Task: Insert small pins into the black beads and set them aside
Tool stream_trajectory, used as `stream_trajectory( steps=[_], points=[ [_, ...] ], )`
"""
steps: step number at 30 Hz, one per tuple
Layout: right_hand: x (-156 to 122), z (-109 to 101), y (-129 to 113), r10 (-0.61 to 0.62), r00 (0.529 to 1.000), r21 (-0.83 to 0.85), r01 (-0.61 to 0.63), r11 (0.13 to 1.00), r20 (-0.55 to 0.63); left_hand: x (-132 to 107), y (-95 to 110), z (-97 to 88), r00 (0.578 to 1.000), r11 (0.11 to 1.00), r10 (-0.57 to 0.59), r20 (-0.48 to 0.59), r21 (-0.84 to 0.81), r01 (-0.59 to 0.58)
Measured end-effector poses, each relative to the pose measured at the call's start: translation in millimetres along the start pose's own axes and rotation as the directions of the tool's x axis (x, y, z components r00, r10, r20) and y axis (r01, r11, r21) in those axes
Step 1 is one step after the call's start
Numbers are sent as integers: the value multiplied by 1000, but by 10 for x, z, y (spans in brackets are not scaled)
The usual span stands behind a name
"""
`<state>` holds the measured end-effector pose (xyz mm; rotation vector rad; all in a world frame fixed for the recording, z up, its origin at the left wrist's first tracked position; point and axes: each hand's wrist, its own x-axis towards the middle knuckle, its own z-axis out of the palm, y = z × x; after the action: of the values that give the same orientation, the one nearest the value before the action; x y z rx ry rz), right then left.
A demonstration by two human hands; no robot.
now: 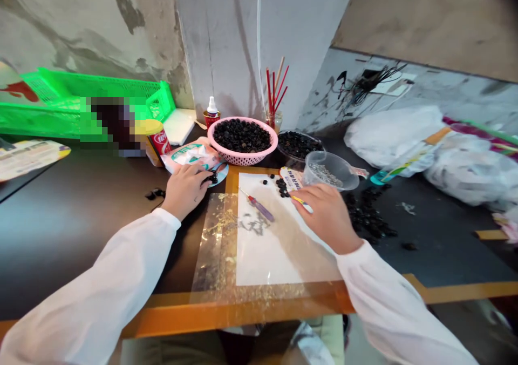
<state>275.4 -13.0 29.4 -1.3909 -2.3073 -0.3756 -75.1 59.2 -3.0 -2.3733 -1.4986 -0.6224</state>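
The hands stand well apart; the left hand (185,189) lies at a small dish (222,176); the right hand (328,216) grips a slim yellow tool (300,199); a nudge could scatter the loose black beads (282,188) across the white sheet (275,246).

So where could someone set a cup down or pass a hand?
The dark tabletop left of the left hand has open room, with the green crate behind it. It's crowded around the pink basket and beside the right hand, where small black pieces lie scattered.
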Motion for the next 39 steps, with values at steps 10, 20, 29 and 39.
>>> stream_trajectory(
  steps=[10,20,29,39],
  points=[
    [704,693,-110,21,984,50,-31,998,176,2,-8,-87,998,969,-64,20,-236,67],
    [588,474,-446,30,997,415,0,910,-67,-88,624,-288,702,-227,-68,709,-696,681],
    [450,471,-841,17,990,724,92,684,-142,-174,790,-332,717,-352,56,695,-658,666],
    [455,596,-938,-199,974,390,143,910,107,-93,614,-215,690,-490,-243,681,-700,519]
  ],
)
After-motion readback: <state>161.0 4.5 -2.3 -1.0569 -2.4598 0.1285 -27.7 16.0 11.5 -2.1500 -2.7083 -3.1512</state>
